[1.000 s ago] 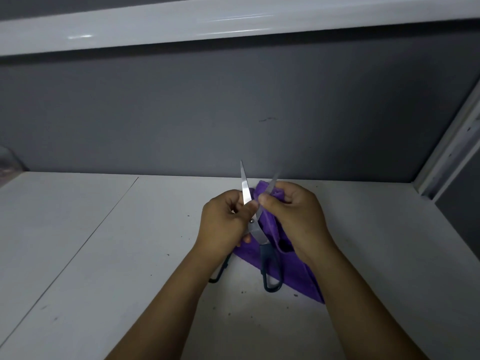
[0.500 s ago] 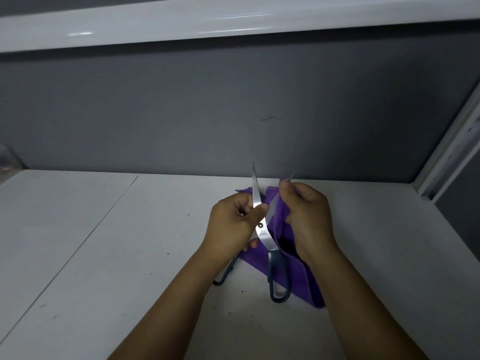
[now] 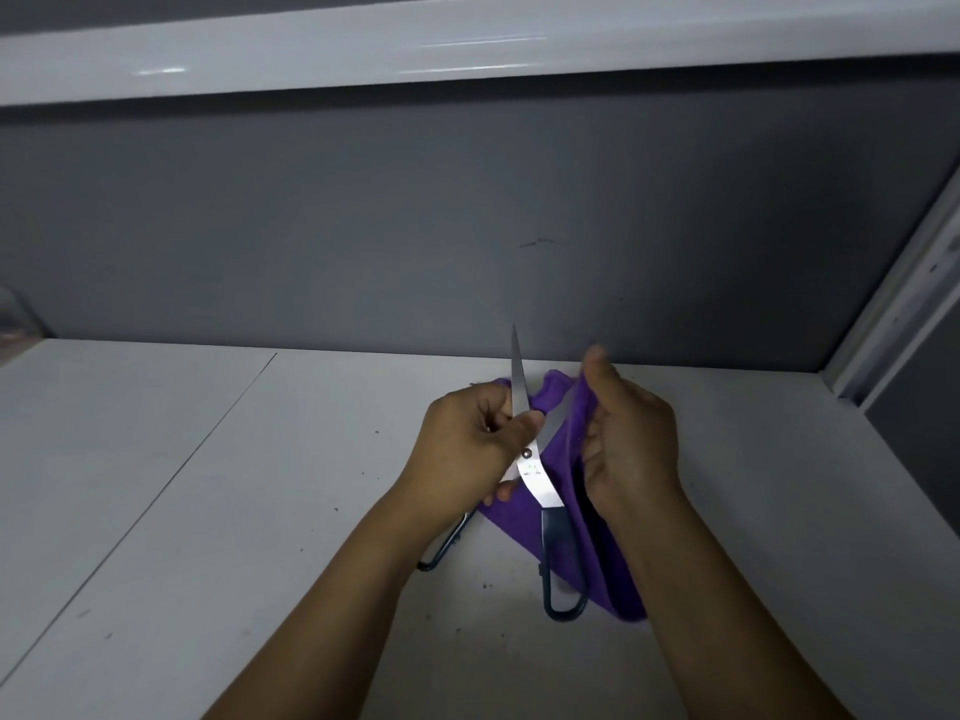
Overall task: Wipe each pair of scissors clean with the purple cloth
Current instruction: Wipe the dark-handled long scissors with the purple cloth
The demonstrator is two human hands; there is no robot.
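White table (image 3: 208, 511), scissors (image 3: 535, 478) between left fingers (image 3: 497, 401)

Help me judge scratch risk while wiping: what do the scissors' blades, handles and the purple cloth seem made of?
Blades: bright polished metal, likely steel; they catch light. Handles: dark smooth loops, probably plastic, possibly coated metal. Purple cloth: soft matte fabric, fuzzy and folding, perhaps microfibre.

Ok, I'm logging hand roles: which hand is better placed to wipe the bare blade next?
Right. The right hand grips the cloth beside the open scissors. The left hand grips the scissors near the pivot, with the bare blade pointing up.
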